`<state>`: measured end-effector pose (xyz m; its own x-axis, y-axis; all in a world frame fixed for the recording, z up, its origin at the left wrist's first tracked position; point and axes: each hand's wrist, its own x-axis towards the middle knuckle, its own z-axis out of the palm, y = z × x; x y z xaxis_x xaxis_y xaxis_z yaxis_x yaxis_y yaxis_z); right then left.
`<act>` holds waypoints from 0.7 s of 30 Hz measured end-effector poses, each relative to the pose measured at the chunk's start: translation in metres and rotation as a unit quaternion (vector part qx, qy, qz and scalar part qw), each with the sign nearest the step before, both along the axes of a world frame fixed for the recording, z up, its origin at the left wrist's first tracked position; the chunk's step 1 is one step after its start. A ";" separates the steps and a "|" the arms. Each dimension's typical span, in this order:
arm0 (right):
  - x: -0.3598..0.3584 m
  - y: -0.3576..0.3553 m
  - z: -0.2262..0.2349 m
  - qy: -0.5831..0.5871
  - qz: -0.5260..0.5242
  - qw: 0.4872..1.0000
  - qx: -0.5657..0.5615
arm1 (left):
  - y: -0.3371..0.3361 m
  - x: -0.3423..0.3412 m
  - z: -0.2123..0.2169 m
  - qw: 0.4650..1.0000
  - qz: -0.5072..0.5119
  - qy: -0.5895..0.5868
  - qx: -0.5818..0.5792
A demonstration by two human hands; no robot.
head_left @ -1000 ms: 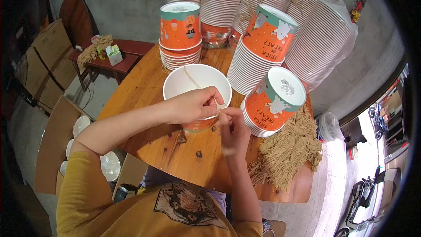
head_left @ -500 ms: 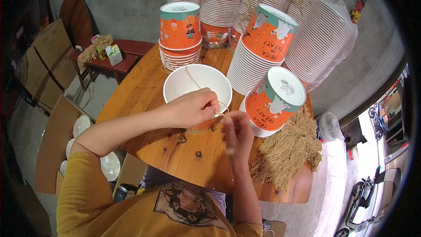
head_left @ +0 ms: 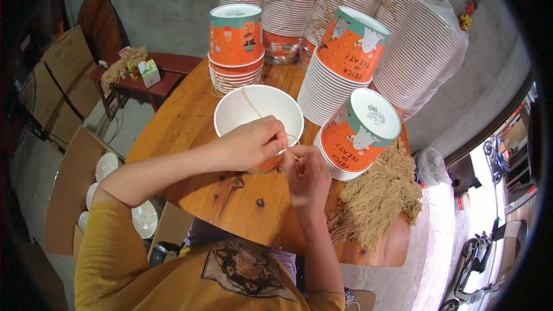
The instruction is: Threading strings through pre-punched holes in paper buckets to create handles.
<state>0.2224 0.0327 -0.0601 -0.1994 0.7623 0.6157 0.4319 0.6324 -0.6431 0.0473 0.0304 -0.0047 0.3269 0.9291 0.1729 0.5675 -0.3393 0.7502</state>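
Note:
A paper bucket (head_left: 236, 109), white inside and orange outside, stands mouth up before me on the wooden table. One strand of tan cord (head_left: 250, 101) lies over its inner wall and runs toward my hands. My left hand (head_left: 253, 141) reaches across the bucket's near rim, its fingers pinched on the cord. Just right of it, close against the rim, my right hand (head_left: 308, 175) pinches the same cord between thumb and fingers. Between the two hands the cord makes a small loop; whether it is knotted I cannot tell.
Upside-down stacks of orange buckets stand at the right (head_left: 360, 132), behind it (head_left: 352, 43) and at the back left (head_left: 235, 34). A bundle of tan cords (head_left: 377, 196) covers the table's right corner. Tall bagged stacks (head_left: 420, 52) line the wall. An open carton (head_left: 75, 190) sits at the left.
My right hand has shifted slightly left and its fingers have curled in around the cord. The left hand stays nearly still at the rim.

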 end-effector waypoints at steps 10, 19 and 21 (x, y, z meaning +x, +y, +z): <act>0.010 -0.006 0.000 0.027 0.048 0.987 -0.152 | -0.003 -0.001 -0.011 0.985 0.019 0.067 0.156; 0.014 -0.005 0.003 0.039 0.087 0.988 -0.121 | -0.001 -0.007 -0.007 0.988 0.023 0.063 0.137; 0.023 -0.001 0.007 -0.015 0.072 0.996 -0.058 | -0.011 -0.009 0.005 0.994 0.025 0.064 0.090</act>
<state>0.2456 0.0319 -0.0535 -0.3286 0.7905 0.5169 0.3629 0.6110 -0.7036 0.0379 0.0191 0.0005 0.3107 0.9026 0.2980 0.6735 -0.4303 0.6011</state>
